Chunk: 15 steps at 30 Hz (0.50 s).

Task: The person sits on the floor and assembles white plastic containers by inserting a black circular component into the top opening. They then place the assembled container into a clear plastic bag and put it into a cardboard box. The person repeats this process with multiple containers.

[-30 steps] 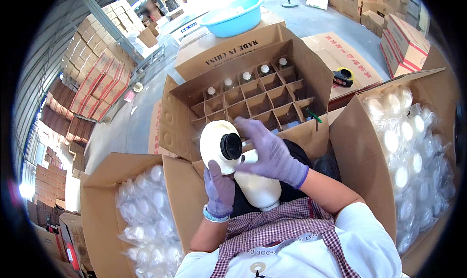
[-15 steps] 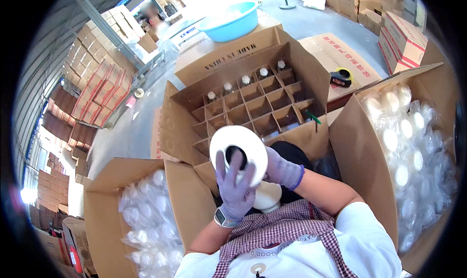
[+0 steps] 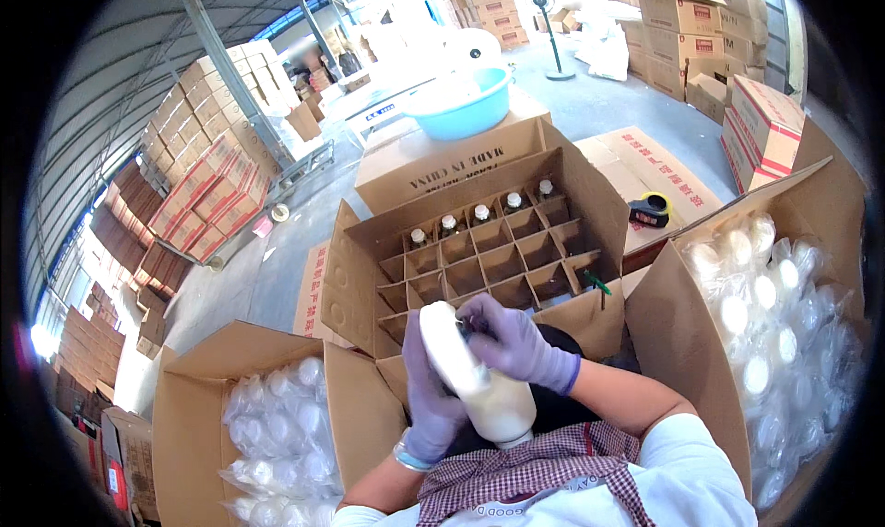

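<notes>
A thick white disc [image 3: 450, 347] is turned nearly edge-on before my chest. Its kind is unclear. My left hand [image 3: 431, 402] is closed along the disc's left side, thumb toward the front. Curled fingers of my right hand [image 3: 518, 344] pinch at the disc's right face, around a small dark part mostly hidden by them. Just below, a rounded white bottle-like piece [image 3: 502, 409] rests near my apron; whether it joins the disc cannot be told. Beyond both hands stands an open carton [image 3: 355, 283] with cardboard dividers, several white-capped clear bottles [image 3: 481, 215] in its far row.
Open boxes of plastic-wrapped white-topped pieces stand at left [image 3: 281, 416] and right [image 3: 761, 333]. A green pen-like stick [image 3: 596, 283] sits at the divided carton's near right. Behind are a tape dispenser [image 3: 650, 211], a blue basin [image 3: 461, 112] and stacked cartons [image 3: 207, 195].
The white disc has turned from facing me to nearly edge-on. My right hand has moved up to its face, and my left hand now grips its side. The view has tilted up.
</notes>
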Each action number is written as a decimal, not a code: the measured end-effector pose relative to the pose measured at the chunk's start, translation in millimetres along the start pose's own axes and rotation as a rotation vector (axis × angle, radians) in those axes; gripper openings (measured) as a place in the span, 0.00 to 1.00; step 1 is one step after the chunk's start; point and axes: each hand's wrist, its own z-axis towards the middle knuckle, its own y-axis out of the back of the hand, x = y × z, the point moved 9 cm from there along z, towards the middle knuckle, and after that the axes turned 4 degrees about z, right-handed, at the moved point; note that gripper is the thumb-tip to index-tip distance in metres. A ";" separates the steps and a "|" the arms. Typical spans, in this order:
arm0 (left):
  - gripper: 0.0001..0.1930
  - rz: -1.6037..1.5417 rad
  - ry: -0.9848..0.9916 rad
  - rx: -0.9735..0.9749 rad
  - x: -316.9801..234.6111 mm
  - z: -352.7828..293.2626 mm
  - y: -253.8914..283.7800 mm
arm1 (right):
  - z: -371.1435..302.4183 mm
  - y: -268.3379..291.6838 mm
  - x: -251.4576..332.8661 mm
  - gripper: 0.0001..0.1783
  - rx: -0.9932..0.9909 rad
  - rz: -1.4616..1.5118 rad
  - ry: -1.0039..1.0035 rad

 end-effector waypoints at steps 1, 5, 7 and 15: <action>0.52 -0.297 0.123 0.072 8.9 0.4 -6.9 | -1.9 -0.7 17.3 0.21 -0.057 -0.130 0.177; 0.39 0.280 -0.257 -0.005 -7.6 -3.0 -24.4 | 5.9 -9.9 -26.9 0.24 0.000 0.096 -0.034; 0.24 0.891 -0.667 0.044 -14.2 -12.7 -58.1 | 1.5 -2.5 -66.9 0.28 0.202 0.209 0.015; 0.48 -0.349 0.109 0.015 46.9 -17.4 -30.5 | 2.0 7.9 -3.8 0.21 -0.159 -0.079 -0.005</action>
